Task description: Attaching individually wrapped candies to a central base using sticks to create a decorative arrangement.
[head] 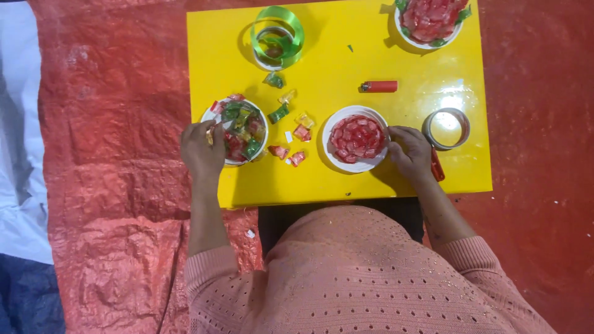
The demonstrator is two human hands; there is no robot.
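Observation:
My left hand (201, 151) rests at the left rim of a white bowl (218, 111) filled with red, green and yellow wrapped candies, its fingers pinched on a small yellowish candy. My right hand (409, 151) touches the right rim of a white plate (357, 165) whose centre is covered with red wrappers laid in a round flower pattern. Several loose wrapped candies (292, 133) lie on the yellow table (334, 62) between the bowl and the plate.
A red lighter (379, 86) lies behind the plate. A tape roll (447, 128) and a red-handled tool (437, 166) sit at the right. Green ribbon (278, 37) coils at the back. A finished red-and-green plate (430, 21) stands at the far right corner. Red tarp (111, 154) covers the floor.

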